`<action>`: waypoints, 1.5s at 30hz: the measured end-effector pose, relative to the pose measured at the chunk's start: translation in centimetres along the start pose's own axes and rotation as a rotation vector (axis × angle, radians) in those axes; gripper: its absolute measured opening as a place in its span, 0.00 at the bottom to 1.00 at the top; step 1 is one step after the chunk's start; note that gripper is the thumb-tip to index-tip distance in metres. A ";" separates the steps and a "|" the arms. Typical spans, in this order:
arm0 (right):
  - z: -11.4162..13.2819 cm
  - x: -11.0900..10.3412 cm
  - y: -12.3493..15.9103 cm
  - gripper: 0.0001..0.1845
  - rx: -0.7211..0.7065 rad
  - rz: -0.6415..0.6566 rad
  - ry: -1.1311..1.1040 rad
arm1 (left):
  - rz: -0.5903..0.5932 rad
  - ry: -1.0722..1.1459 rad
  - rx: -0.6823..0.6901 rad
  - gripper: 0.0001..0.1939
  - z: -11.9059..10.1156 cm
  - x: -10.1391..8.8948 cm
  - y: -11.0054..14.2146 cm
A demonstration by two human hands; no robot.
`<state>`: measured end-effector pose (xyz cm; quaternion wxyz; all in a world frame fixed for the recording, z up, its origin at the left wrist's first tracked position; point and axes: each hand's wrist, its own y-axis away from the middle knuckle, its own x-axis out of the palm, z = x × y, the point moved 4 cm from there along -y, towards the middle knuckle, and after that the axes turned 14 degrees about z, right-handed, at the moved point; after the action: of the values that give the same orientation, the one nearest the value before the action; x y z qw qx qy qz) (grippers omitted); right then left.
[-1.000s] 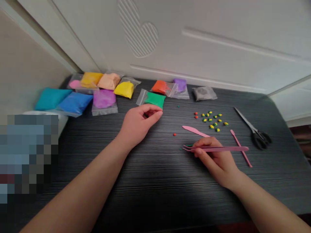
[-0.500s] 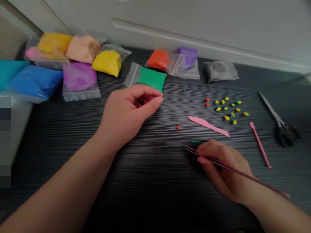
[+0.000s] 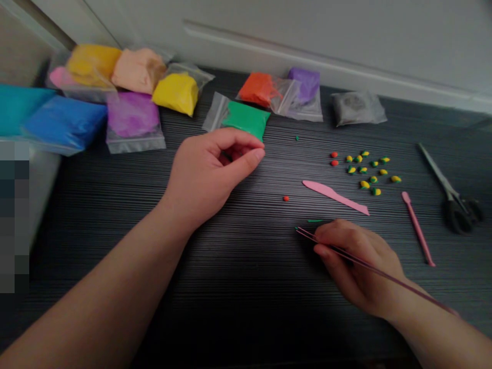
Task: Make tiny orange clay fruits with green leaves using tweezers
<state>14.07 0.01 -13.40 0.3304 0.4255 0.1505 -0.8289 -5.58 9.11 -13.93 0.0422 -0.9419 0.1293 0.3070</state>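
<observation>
My right hand is closed around a pair of slim pinkish tweezers, whose two tips point left, slightly apart. Right at those tips is a tiny green bit; whether they grip it I cannot tell. A thin green strip lies just above the tweezers. My left hand has thumb and forefinger pressed together in front of a bag of green clay; anything between the fingertips is hidden. One small red ball sits on the dark ridged table between my hands.
Several yellow-and-green pieces and two red balls lie at right. Around them are a pink plastic knife, a pink modelling tool and scissors. Bagged clays, including purple and orange, line the back.
The whole view has shifted a little, so the table things appear slightly further right and higher. Both hands keep nearly the same pose, the tweezer tips still at the green bit.
</observation>
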 end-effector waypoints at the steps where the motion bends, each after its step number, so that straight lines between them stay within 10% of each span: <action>1: 0.0 -0.1 0.0 0.08 -0.007 -0.005 -0.004 | -0.005 -0.001 0.004 0.08 0.0 0.0 0.0; 37: -0.4 -0.6 0.1 0.09 0.192 -0.090 -0.099 | 0.005 0.031 0.048 0.09 0.3 0.1 0.0; 45: -1.8 -0.6 0.5 0.02 0.385 -0.175 -0.518 | -0.013 0.020 0.038 0.10 0.1 0.1 -0.1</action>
<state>15.77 0.81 -14.01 0.1989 0.2407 -0.0620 -0.9480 -5.58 9.17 -14.10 0.0610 -0.9447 0.1295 0.2950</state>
